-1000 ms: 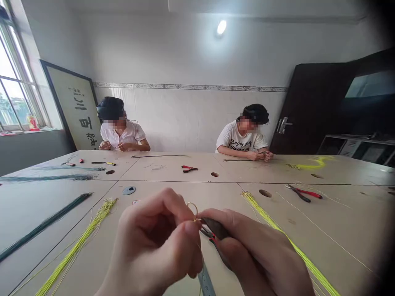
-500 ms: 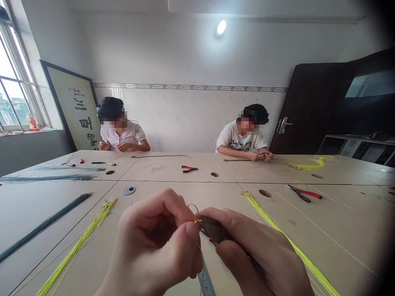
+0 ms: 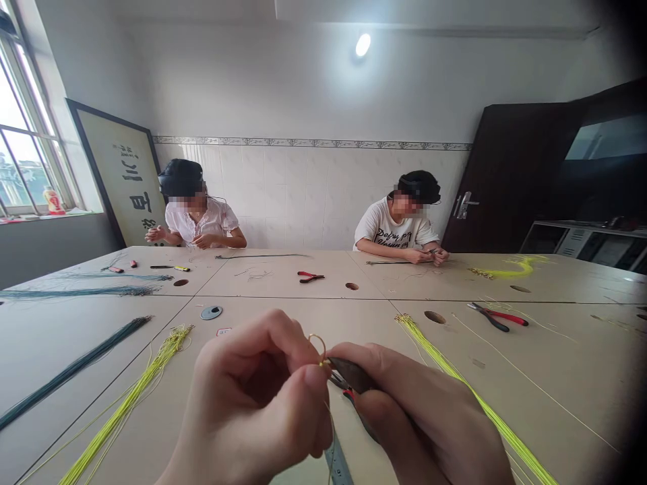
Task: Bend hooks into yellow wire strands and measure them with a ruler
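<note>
Near the bottom centre, my left hand (image 3: 267, 397) pinches a thin yellow cord (image 3: 321, 364) between thumb and forefinger. A small loop (image 3: 318, 342) stands up from the cord above the fingertips, and a strand hangs down below them. Closed around a dark flat pointed tool (image 3: 351, 374), my right hand (image 3: 419, 404) brings its tip up beside the knot at the loop's base. The exact kind of tool is hard to make out, as fingers cover most of it. Red-and-black pliers (image 3: 348, 393) show beneath it, partly hidden by the right hand.
Yellow cord bundles (image 3: 159, 367) lie on both sides of my hands, with a dark teal bundle (image 3: 85, 367) farther left. A steel ruler (image 3: 338, 461) is below. Pliers (image 3: 498, 316) rest at right. Two people (image 3: 202, 222) work across the table (image 3: 283, 300).
The dark tool has turned slightly and shows a narrower side, exposing more of the pliers below. My left hand stays nearly still. The person at left has moved one hand outward.
</note>
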The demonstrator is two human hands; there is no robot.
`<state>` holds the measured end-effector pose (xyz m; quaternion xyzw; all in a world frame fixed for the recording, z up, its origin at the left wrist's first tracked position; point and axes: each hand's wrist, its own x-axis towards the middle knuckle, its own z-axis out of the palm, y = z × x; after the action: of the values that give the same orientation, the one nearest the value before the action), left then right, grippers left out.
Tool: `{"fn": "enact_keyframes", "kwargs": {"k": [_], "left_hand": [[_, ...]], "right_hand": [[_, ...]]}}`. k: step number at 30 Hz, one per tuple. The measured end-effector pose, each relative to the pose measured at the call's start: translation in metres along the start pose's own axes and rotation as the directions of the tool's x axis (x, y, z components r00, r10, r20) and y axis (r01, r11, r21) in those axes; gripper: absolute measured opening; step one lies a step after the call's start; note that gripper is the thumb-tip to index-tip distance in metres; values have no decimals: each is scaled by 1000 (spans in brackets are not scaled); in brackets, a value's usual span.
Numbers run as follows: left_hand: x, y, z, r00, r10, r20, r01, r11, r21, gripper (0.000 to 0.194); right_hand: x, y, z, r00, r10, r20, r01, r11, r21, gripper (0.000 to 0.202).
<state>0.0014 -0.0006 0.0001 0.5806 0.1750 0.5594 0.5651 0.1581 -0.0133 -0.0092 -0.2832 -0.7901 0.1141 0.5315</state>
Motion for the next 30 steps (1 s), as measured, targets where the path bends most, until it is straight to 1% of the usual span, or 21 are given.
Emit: {"fn": "enact_keyframes", "kwargs": {"k": [4, 8, 12, 16, 21, 25, 28, 30], "left_hand": [[1, 1, 1, 1000, 1, -14, -1, 1000, 8, 21], [2, 3, 0, 1000, 19, -11, -18, 998, 52, 22], [2, 4, -1, 999, 44, -10, -42, 990, 134, 21], [2, 4, 1, 998, 50, -25, -45, 982, 182, 22], [1, 3, 1, 998, 56, -16, -52, 984, 168, 20], [0, 3, 1, 998, 57, -25, -52, 983, 177, 22], [0, 3, 0, 999, 49, -21, -44, 980, 193, 22], [0, 4, 0, 999, 50, -20, -45, 980, 193, 23]], "right_hand": [[2, 5, 0, 998, -65, -5, 65, 998, 9, 15], [2, 5, 0, 998, -64, 0, 64, 998, -1, 17], [2, 2, 0, 1000, -23, 1, 23, 999, -34, 16], [2, 2, -1, 998, -60, 26, 61, 998, -15, 16], [1, 2, 0, 1000, -3, 18, 3, 1000, -22, 16], [0, 1, -1, 1000, 7, 28, -7, 1000, 10, 18], [0, 1, -2, 999, 37, 34, -37, 999, -14, 18], [0, 0, -1, 999, 25, 21, -24, 999, -24, 17]]}}
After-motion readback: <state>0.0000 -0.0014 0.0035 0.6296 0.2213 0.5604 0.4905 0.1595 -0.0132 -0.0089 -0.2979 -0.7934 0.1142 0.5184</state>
